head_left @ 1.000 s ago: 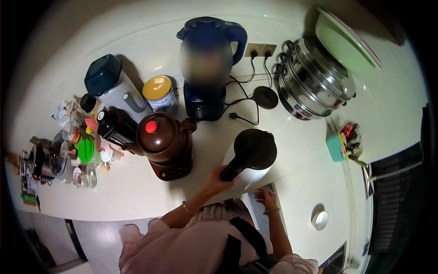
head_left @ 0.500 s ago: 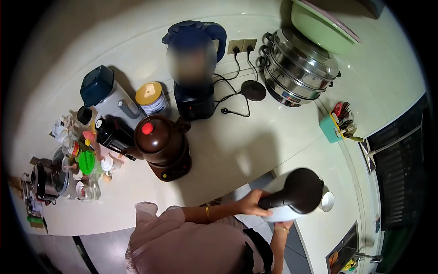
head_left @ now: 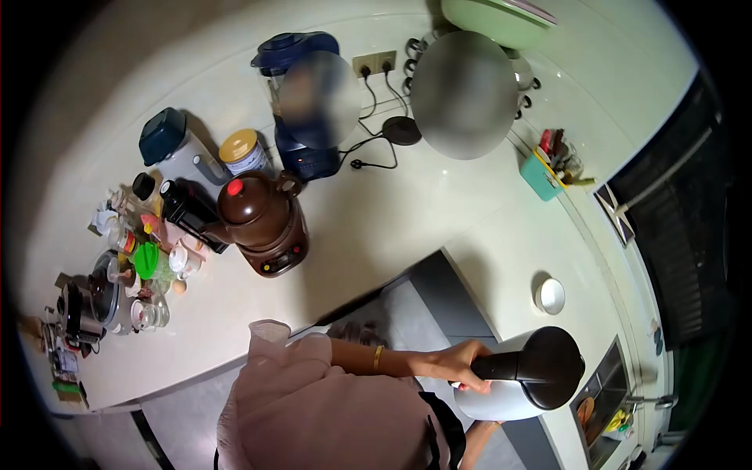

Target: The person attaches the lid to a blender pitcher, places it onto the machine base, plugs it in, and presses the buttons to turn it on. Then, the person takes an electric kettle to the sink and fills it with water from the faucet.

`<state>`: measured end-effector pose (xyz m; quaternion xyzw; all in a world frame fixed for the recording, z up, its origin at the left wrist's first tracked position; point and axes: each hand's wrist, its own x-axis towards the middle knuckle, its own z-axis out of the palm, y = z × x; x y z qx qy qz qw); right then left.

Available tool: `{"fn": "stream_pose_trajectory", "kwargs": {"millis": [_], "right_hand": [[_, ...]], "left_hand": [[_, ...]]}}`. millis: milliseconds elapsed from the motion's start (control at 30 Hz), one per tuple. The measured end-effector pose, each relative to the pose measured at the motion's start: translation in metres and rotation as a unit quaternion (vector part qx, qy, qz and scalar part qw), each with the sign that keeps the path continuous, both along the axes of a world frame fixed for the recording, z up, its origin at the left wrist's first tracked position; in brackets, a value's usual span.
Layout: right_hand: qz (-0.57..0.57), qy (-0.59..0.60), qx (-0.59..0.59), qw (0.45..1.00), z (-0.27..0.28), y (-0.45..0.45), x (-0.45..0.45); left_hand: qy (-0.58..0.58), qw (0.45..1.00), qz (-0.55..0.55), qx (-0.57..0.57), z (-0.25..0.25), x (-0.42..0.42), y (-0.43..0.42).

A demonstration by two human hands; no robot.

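The electric kettle [head_left: 501, 401] has a white body and a dark brown lid and handle. It hangs tilted at the counter edge on the right, near the sink. My left hand [head_left: 462, 366] is closed around its handle. Only the forearm and wrist of my right hand [head_left: 484, 429] show below the kettle; its fingers are hidden behind the body. A small white cup [head_left: 551, 296] stands on the counter just beyond the kettle, apart from it.
A metal sink [head_left: 607, 392] lies at right. At the back are a round kettle base [head_left: 401, 131] with cords, a blurred steamer pot, a teal utensil holder [head_left: 542, 176] and a blue-topped appliance [head_left: 309, 160]. A brown clay pot [head_left: 254, 207] and several jars crowd the left.
The kettle has moved right and toward the sink with my left hand on its handle. The white cup now shows fully, and my right hand has gone out of sight behind the kettle. The view has shifted.
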<state>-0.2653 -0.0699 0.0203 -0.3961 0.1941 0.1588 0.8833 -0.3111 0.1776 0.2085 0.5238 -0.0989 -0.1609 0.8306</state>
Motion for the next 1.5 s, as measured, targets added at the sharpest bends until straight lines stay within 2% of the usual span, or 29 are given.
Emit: {"fn": "stream_pose_trajectory", "kwargs": {"millis": [167,233,433,567,633,700,767,833,933,1100,1167,1300,1500], "right_hand": [[0.016,0.034,0.016,0.999,-0.012,-0.021,-0.021],[0.028,0.042,0.021,0.998,-0.016,-0.025,-0.024],[0.064,0.058,0.036,0.996,-0.023,-0.038,-0.032],[0.062,0.081,0.048,0.994,-0.031,-0.048,-0.046],[0.057,0.088,0.086,0.991,-0.036,-0.066,-0.059],[0.077,0.051,0.186,0.978,-0.041,-0.090,-0.073],[0.017,0.089,0.162,0.983,-0.045,-0.109,-0.088],[-0.041,0.080,0.193,0.977,-0.065,-0.135,-0.108],[-0.102,0.110,0.188,0.971,-0.076,-0.161,-0.134],[-0.169,0.151,0.176,0.958,-0.085,-0.182,-0.155],[-0.159,0.165,0.195,0.954,-0.087,-0.183,-0.152],[-0.160,0.152,0.120,0.968,-0.071,-0.181,-0.140],[-0.156,0.122,0.058,0.978,-0.040,-0.180,-0.137]], "left_hand": [[0.027,0.999,-0.003,-0.044,0.002,-0.004,-0.040],[0.039,0.997,0.030,-0.064,0.006,-0.010,-0.049],[0.070,0.994,0.066,-0.047,0.000,-0.023,-0.062],[0.081,0.981,0.162,0.068,-0.008,-0.028,-0.070],[0.087,0.975,0.195,0.061,-0.002,-0.028,-0.071],[0.057,0.972,0.221,0.060,-0.014,-0.024,-0.065],[0.015,0.955,0.284,0.082,-0.020,-0.020,-0.064],[0.074,0.951,0.299,0.023,-0.020,-0.015,-0.058],[0.085,0.938,0.335,0.042,-0.016,-0.012,-0.060],[0.024,0.935,0.344,0.083,-0.025,-0.010,-0.062],[0.019,0.947,0.317,0.046,-0.027,-0.007,-0.063],[0.005,0.954,0.299,0.033,-0.034,0.004,-0.071],[0.008,0.977,0.201,0.076,-0.020,0.025,-0.097]]}}
